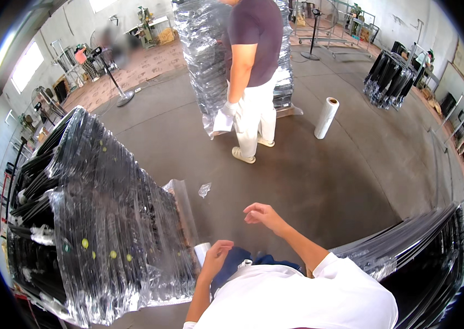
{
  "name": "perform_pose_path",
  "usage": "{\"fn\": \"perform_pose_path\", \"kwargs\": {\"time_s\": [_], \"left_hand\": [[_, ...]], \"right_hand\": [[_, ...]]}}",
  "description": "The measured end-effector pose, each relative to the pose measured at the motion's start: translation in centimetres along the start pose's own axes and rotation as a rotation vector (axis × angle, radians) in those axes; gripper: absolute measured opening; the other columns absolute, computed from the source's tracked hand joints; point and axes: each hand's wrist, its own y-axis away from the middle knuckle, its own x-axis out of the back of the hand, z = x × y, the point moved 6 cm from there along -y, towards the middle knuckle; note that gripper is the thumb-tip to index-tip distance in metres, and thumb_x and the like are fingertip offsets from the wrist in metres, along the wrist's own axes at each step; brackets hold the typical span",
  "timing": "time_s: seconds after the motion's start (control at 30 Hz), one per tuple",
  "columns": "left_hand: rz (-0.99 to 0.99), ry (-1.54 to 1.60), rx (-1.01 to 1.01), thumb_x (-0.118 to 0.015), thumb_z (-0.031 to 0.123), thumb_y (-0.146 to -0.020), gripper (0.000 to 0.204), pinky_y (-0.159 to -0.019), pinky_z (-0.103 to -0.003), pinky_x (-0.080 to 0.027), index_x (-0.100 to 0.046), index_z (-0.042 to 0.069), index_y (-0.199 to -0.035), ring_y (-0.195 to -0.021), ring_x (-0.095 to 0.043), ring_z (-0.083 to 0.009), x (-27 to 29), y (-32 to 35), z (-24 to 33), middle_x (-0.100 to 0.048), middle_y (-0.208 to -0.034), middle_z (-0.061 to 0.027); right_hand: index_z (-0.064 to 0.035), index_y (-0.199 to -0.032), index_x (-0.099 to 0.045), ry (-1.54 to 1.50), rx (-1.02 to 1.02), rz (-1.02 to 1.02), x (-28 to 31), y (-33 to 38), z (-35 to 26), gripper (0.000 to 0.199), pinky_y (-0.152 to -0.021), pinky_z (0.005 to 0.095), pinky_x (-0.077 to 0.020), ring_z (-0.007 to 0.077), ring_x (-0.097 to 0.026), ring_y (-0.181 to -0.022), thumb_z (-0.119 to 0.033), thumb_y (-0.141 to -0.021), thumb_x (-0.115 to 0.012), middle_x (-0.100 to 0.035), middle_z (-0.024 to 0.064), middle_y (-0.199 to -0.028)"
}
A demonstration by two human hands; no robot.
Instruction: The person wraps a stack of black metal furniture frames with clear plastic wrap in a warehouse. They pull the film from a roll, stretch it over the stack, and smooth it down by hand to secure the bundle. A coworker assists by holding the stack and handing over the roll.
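Observation:
My left hand [218, 257] hangs in front of my body with its fingers loosely bent and nothing in them. Just left of it shows the white end of a roll [202, 251], probably stretch film; its lower part is hidden. My right hand [263, 214] is held out over the floor, empty, the fingers relaxed and a little apart. On my left stands a tall stack of dark parts wrapped in clear film [116, 219]. To my right is another film-covered stack of black bars [407, 247].
Ahead, a person [254, 60] in a dark shirt holds a white sheet beside a wrapped stack [199, 60]. A film roll [327, 118] stands upright on the floor. Also there are a film scrap [204, 190], a pedestal fan [112, 79] and a rack of black parts [390, 79].

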Motion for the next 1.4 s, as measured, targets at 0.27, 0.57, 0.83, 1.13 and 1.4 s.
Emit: {"fn": "perform_pose_path", "kwargs": {"time_s": [0.27, 0.57, 0.83, 1.13, 1.4], "left_hand": [[-0.088, 0.071, -0.007, -0.049, 0.000, -0.086, 0.018, -0.081, -0.024, -0.044, -0.057, 0.000, -0.102, -0.090, -0.057, -0.0124, 4.9, -15.6, -2.6, -0.061, -0.097, -0.0063], [-0.107, -0.099, -0.063, -0.050, 0.000, -0.084, 0.018, -0.074, -0.022, -0.044, -0.058, 0.000, -0.101, -0.082, -0.055, -0.0090, 20.9, -34.9, -1.1, -0.061, -0.091, -0.0025], [0.058, -0.034, -0.066, -0.050, 0.004, -0.086, 0.017, -0.075, -0.025, -0.045, -0.058, 0.001, -0.101, -0.085, -0.058, -0.0130, 30.8, -42.7, 1.3, -0.063, -0.092, -0.0074], [0.171, 0.052, 0.020, -0.051, 0.005, -0.086, 0.017, -0.080, -0.025, -0.044, -0.058, -0.001, -0.101, -0.089, -0.058, -0.0143, 35.7, -50.5, -0.3, -0.063, -0.094, -0.0081], [0.250, 0.018, 0.083, -0.047, 0.000, -0.086, 0.017, -0.080, -0.025, -0.044, -0.057, 0.000, -0.099, -0.087, -0.057, -0.0138, 44.3, -66.6, -0.3, -0.061, -0.093, -0.0060]], "right_hand": [[-0.0012, -0.104, -0.056, -0.024, -0.123, 0.010, 0.8, -13.7, -0.5, 0.022, -0.082, 0.0301, -0.0477, 0.0170, -0.060, -0.086, -0.013, -0.089, -0.044, -0.062, 0.0096, -0.090], [-0.0014, -0.105, -0.056, 0.039, -0.133, 0.066, 0.2, -33.0, -6.3, 0.023, -0.081, 0.0300, -0.0483, 0.0168, -0.061, -0.086, -0.014, -0.089, -0.045, -0.062, 0.0100, -0.091], [-0.0038, -0.104, -0.057, 0.100, -0.127, 0.089, 1.7, -48.3, -9.4, 0.023, -0.077, 0.0277, -0.0474, 0.0132, -0.060, -0.085, -0.013, -0.087, -0.044, -0.062, 0.0063, -0.091], [0.0026, -0.126, -0.043, 0.459, 0.337, 0.315, 7.6, -71.6, -17.9, 0.048, -0.091, 0.0291, -0.0401, 0.0232, -0.052, -0.108, -0.018, -0.084, -0.054, -0.044, 0.0201, -0.129], [0.0078, -0.132, -0.028, 0.447, 0.540, 0.586, 17.6, -91.4, -25.3, 0.060, -0.108, 0.0347, -0.0197, 0.0328, -0.024, -0.132, -0.022, -0.085, -0.051, -0.028, 0.0247, -0.139]]}}
